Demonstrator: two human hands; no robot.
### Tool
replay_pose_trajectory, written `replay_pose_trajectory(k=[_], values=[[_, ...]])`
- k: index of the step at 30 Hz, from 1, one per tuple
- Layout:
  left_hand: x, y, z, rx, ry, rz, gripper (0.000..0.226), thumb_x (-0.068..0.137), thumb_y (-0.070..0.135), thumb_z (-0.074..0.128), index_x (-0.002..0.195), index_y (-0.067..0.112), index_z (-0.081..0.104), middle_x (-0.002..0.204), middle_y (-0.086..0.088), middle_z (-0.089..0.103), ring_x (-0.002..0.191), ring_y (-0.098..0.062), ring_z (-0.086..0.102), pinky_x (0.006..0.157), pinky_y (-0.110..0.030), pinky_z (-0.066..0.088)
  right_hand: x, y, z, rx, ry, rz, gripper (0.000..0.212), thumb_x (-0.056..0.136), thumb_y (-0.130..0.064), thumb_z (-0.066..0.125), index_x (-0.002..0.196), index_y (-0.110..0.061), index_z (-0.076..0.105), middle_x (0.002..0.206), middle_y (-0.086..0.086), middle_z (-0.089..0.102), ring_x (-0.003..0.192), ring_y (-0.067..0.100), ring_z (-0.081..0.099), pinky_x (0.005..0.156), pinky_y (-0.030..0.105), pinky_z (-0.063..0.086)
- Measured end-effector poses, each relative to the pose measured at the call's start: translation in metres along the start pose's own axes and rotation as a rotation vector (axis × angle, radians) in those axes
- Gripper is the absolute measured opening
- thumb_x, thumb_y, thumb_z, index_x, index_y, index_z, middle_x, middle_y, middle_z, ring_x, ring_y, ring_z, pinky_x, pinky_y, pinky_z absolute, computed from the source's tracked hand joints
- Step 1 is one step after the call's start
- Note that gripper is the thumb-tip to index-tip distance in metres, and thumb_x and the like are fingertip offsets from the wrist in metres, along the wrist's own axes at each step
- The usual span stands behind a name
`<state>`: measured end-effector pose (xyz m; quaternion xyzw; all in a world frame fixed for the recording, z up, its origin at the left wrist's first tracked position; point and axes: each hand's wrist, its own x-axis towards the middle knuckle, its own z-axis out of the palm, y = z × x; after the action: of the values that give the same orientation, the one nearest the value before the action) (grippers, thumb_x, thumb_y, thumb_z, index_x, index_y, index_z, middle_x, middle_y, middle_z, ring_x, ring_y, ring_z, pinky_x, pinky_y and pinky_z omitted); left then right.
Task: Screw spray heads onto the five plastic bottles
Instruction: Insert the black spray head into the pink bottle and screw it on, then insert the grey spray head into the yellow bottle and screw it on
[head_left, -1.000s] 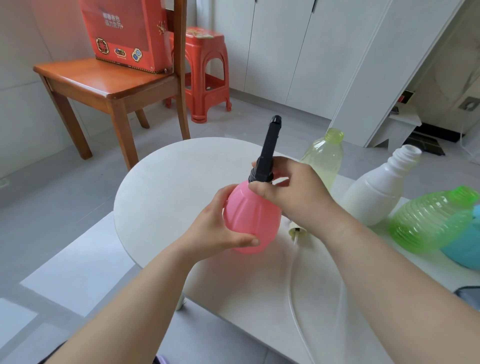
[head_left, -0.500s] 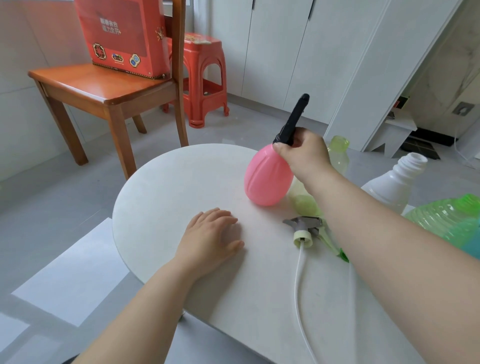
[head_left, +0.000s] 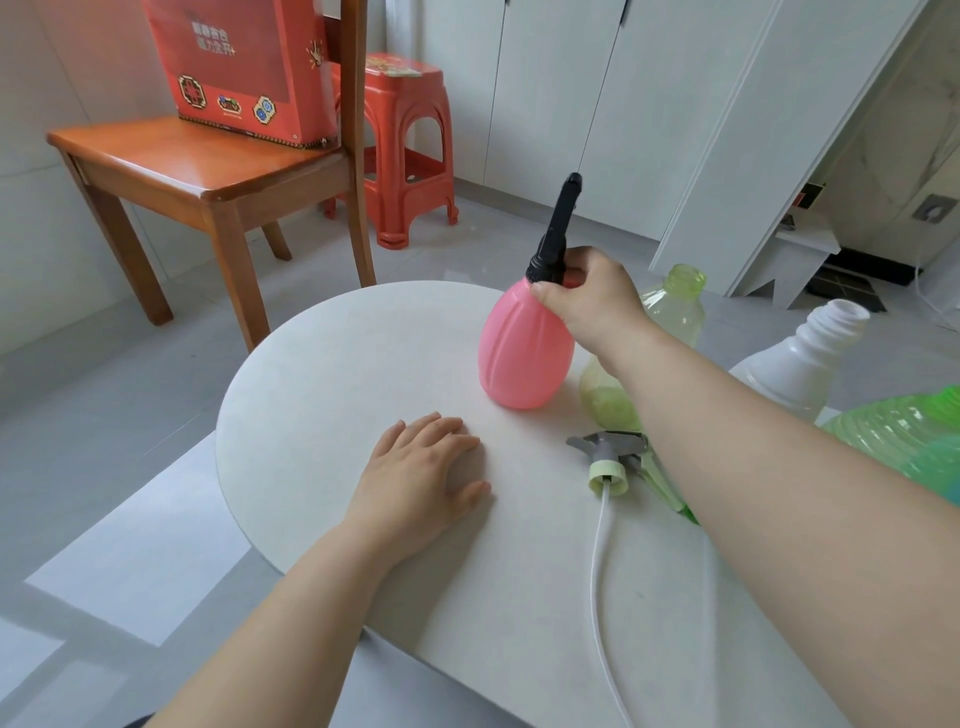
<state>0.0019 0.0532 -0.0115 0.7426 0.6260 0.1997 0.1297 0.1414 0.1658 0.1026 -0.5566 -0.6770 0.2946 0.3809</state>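
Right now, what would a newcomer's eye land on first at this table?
The pink egg-shaped plastic bottle stands at the far side of the round white table, its tall black spray head gripped at the collar by the right hand. The left hand rests flat on the table nearer the person. Right of it lies a loose grey trigger spray head with a pale green collar and white tube.

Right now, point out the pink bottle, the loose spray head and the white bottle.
pink bottle (head_left: 519, 353), head view, on its ribbed body.
loose spray head (head_left: 607, 473), head view, on its pale green collar.
white bottle (head_left: 797, 366), head view, on its shoulder.
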Motion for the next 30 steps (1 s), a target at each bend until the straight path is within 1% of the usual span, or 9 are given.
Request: replay_pose_trajectory(k=[7,12,17,19,21,22,24,26,30], values=[[-0.001,0.001,-0.001,-0.004,-0.007,-0.006,0.047,0.085,0.048,0.047,0.128,0.030,0.041,0.145,0.011,0.032,0.139,-0.009,0.015,0.112,-0.028,0.003,0.000,0.000,-0.001,0.000,0.018,0.005,0.026,0.079,-0.015,0.059,0.104,-0.010,0.057,0.100,0.007,0.061,0.097,0.024,0.056,0.079,0.029,0.041],[0.000,0.002,-0.001,-0.006,-0.008,-0.013,0.047,0.085,0.048,0.047,0.128,0.030,0.041,0.145,0.011,0.032,0.139,-0.008,0.015,0.112,-0.028,0.003,-0.004,-0.001,-0.002,-0.017,0.001,0.000,0.028,0.078,-0.019,0.060,0.105,-0.011,0.057,0.113,0.010,0.062,0.104,0.023,0.056,0.084,0.031,0.042],[-0.002,0.002,-0.001,0.011,-0.020,-0.023,0.048,0.086,0.049,0.044,0.130,0.031,0.038,0.147,0.012,0.029,0.139,-0.007,0.013,0.112,-0.026,0.001,-0.030,-0.005,-0.021,-0.021,-0.010,-0.027,0.050,0.080,-0.026,0.060,0.125,-0.012,0.044,0.128,0.003,0.052,0.116,0.015,0.048,0.089,0.022,0.033],[-0.003,0.002,0.000,0.025,-0.024,-0.024,0.048,0.087,0.049,0.042,0.131,0.032,0.036,0.147,0.012,0.028,0.139,-0.007,0.013,0.112,-0.027,0.001,-0.052,-0.006,-0.032,-0.051,-0.015,-0.101,0.036,0.081,-0.024,0.059,0.115,-0.017,0.051,0.113,-0.006,0.057,0.105,0.009,0.049,0.087,0.018,0.034],[-0.005,0.003,-0.001,0.047,-0.030,-0.028,0.048,0.088,0.049,0.039,0.132,0.032,0.034,0.148,0.013,0.027,0.140,-0.007,0.013,0.113,-0.029,0.002,-0.076,-0.002,-0.041,-0.084,0.033,-0.134,0.009,0.080,-0.021,0.059,0.086,-0.025,0.054,0.085,-0.016,0.057,0.080,0.005,0.051,0.070,0.008,0.037],[-0.005,0.004,-0.001,0.055,-0.033,-0.033,0.048,0.088,0.048,0.038,0.133,0.032,0.033,0.148,0.013,0.027,0.140,-0.007,0.013,0.113,-0.029,0.001,-0.086,0.004,-0.045,-0.116,0.063,-0.126,0.012,0.079,-0.020,0.059,0.073,-0.027,0.050,0.074,-0.016,0.054,0.070,0.004,0.050,0.062,0.007,0.037],[-0.007,0.007,-0.002,0.064,-0.040,-0.048,0.047,0.089,0.048,0.036,0.134,0.032,0.032,0.149,0.013,0.026,0.140,-0.008,0.012,0.114,-0.030,0.001,-0.102,0.019,-0.049,-0.223,0.043,-0.034,0.023,0.078,-0.022,0.058,0.061,-0.025,0.042,0.063,-0.011,0.049,0.060,0.009,0.046,0.053,0.011,0.036],[-0.011,0.010,-0.002,0.082,-0.061,-0.067,0.048,0.090,0.048,0.034,0.135,0.032,0.029,0.150,0.012,0.022,0.141,-0.009,0.010,0.114,-0.032,0.001,-0.114,0.033,-0.047,-0.382,-0.059,0.135,0.024,0.078,-0.029,0.057,0.064,-0.019,0.040,0.064,-0.006,0.047,0.062,0.015,0.044,0.049,0.019,0.031],[-0.020,0.017,-0.003,0.111,-0.110,-0.095,0.051,0.091,0.048,0.030,0.138,0.031,0.022,0.153,0.009,0.015,0.142,-0.012,0.004,0.115,-0.034,-0.002,-0.116,0.053,-0.037,-0.540,-0.198,0.373,0.036,0.074,-0.044,0.055,0.099,-0.018,0.055,0.097,0.001,0.062,0.087,0.021,0.056,0.064,0.027,0.041]])
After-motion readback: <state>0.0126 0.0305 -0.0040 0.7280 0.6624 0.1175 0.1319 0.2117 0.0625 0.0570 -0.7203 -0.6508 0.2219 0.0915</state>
